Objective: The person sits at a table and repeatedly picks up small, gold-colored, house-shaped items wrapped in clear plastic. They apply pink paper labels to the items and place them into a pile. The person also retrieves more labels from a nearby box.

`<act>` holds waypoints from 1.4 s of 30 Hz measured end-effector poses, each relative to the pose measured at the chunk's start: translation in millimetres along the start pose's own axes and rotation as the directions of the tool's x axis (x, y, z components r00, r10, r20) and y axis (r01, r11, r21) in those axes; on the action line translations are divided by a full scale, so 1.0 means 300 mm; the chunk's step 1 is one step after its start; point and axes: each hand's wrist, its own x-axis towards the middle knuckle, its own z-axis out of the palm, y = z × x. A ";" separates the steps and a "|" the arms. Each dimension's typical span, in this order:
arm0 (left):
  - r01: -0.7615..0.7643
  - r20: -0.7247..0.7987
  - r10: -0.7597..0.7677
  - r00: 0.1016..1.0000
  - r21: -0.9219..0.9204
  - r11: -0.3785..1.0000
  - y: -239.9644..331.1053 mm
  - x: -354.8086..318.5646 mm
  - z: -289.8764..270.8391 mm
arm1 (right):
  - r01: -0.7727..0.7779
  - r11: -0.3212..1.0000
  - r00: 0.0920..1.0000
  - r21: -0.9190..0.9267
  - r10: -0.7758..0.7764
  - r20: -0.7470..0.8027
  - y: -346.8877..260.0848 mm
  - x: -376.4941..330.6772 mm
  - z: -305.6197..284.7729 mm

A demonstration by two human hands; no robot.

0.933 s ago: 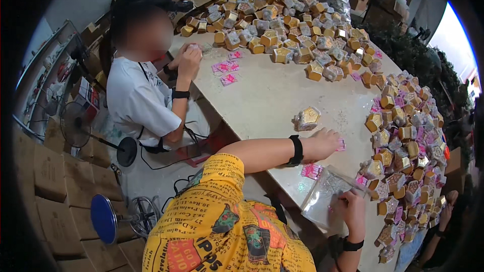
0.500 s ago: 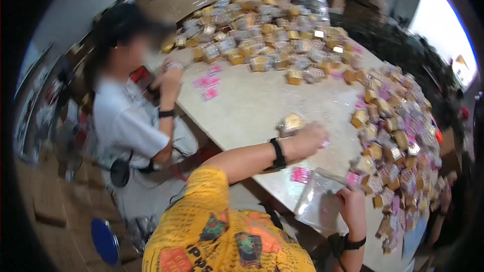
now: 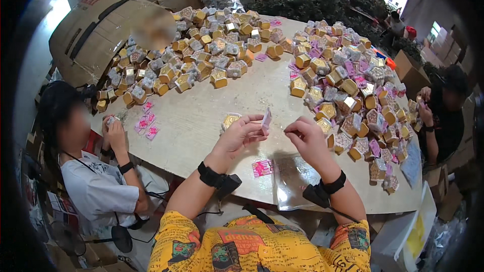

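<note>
My left hand (image 3: 241,137) holds a small pink card (image 3: 266,120) upright between thumb and fingers, above the middle of the table. To the right of it, a short gap away, my right hand (image 3: 308,140) is closed in a pinch; whatever is between its fingertips is too small to make out. Just beyond my left hand, and partly hidden by it, sits a gold box-shaped piece (image 3: 230,119). Pink printed cards (image 3: 262,168) lie on the table nearer to me. Beside them, under my right forearm, rests a flat clear plastic bag or sheet (image 3: 295,184) with a shiny surface.
Gold box-shaped pieces in clear wrap (image 3: 219,76) are heaped on the far table (image 3: 191,126). Another heap (image 3: 348,85), mixed with pink cards, covers the right side. Co-workers sit left (image 3: 96,171) and right (image 3: 448,116). A large cardboard box (image 3: 96,30) lies tipped far left.
My view has swung to the left. My left hand has come back beside the gold piece and now holds up a pink card. My right hand has left the clear plastic and risen toward it.
</note>
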 end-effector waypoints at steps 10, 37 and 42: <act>-0.040 -0.071 0.032 0.997 -0.119 0.992 -0.026 -0.011 0.011 | 0.161 0.967 0.987 -0.199 -0.152 0.059 -0.026 0.025 0.052; -0.609 0.288 0.768 0.573 0.776 0.164 -0.014 -0.063 0.108 | -0.478 0.523 0.878 0.706 0.321 0.357 -0.006 0.040 0.061; -0.600 0.423 0.712 0.561 0.800 -0.003 0.013 -0.119 0.108 | -0.540 0.243 0.829 0.806 0.323 0.458 0.024 0.017 0.087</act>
